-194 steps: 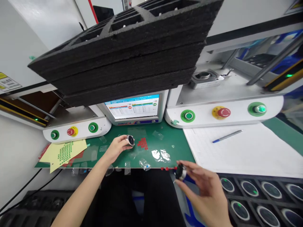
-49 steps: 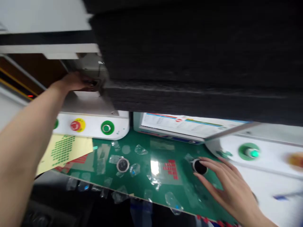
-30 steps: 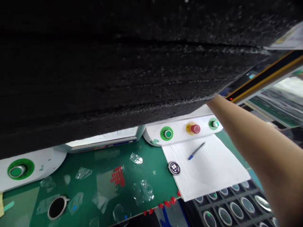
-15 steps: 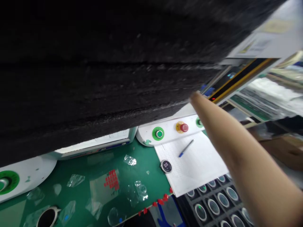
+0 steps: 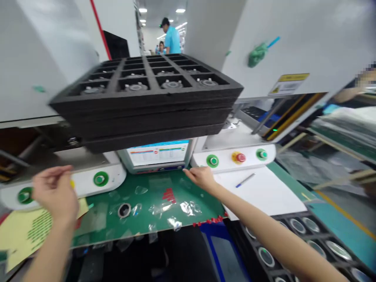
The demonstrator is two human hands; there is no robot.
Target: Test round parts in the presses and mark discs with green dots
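A: What's the nearest risk?

B: The right arm. It crosses above the dials [image 5: 266,256] in the tray [image 5: 324,232]; a dropped elbow could knock or scuff one.

A: And the part?

B: The part [image 5: 124,210] lies on the mat [image 5: 210,207], between the two hands and touched by neither. Scraps of film [image 5: 189,208] lie around; one could cling to it, and a careless forearm could sweep it over the front edge.

A: Is the left hand holding anything?

B: The left hand [image 5: 55,188] is blurred, fingers loosely bent in front of the left panel [image 5: 116,178]. I see nothing in it, but can't tell whether it is fully released. A slip there could bump a button.

A: The right?

B: The right hand [image 5: 202,176] has its fingers folded in; whether they close around something, I can't tell. The green button [image 5: 213,160] is just beside it, so a stray knuckle might press it. On the paper [image 5: 264,199], the pen [image 5: 245,180] could roll if the arm brushed it.

A: Further off?

B: The stack [image 5: 152,121] hides the top of the screen [image 5: 158,156], so a warning there could be missed. A hard nudge might shift its trays.
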